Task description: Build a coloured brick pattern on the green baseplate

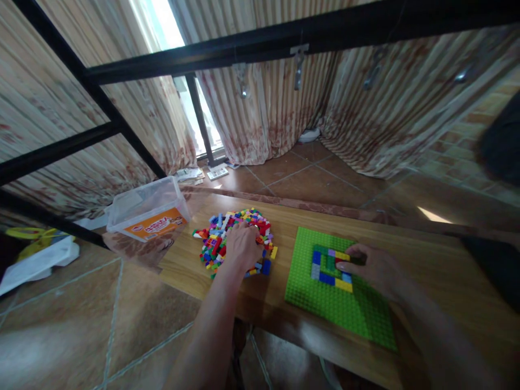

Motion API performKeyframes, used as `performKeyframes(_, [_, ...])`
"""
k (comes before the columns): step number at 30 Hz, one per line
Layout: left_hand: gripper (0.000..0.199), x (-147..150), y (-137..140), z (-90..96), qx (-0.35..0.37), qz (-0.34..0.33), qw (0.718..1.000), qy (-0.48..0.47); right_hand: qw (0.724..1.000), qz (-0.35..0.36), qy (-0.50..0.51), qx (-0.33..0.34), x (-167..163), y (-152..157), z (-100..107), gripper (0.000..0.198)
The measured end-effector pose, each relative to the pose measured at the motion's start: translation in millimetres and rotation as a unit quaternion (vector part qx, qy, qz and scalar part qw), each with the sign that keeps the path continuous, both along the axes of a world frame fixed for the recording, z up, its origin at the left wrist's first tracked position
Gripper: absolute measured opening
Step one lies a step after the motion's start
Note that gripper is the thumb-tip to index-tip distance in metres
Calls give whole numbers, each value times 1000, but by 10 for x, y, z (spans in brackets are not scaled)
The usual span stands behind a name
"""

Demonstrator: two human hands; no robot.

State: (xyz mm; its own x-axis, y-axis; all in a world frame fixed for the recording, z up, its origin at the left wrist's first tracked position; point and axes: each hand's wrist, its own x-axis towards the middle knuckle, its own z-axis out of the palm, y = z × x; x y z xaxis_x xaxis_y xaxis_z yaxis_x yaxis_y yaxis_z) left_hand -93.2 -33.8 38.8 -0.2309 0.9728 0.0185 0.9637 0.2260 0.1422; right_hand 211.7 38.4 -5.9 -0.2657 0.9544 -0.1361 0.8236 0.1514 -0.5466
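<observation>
A heap of small mixed-colour toy bricks lies on the wooden bench. My left hand reaches into it from above, its fingers bent down and their tips hidden among the bricks. To the right is a green studded baseplate. On it, blue, yellow, green, grey and purple bricks form a small square wall around a green middle. My right hand is at the wall's right side, thumb and forefinger pinched about a red brick, which is partly covered.
A clear plastic box with an orange label stands beyond the bench's left end. Black metal bars cross in front of striped curtains. Papers lie on the tiled floor. A dark object rests at the bench's right end.
</observation>
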Motion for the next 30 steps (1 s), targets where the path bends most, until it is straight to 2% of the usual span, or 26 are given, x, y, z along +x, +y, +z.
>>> performKeyframes(7, [20,48,55,-39,3,7,1000,8,1000,5,28,9,17,-24,100,35])
performKeyframes(13, [24,45,93,-8,12,-24,1000,14,996,13,86,15,56,2,184,31])
performKeyframes(23, [21,35,52,1,-34,-15,999,24,997,4,70,31,35,-13,204,35])
performKeyframes(30, [20,98,65,41,-1,-4,1000,31,996,8,70,44,20,-11,203,33])
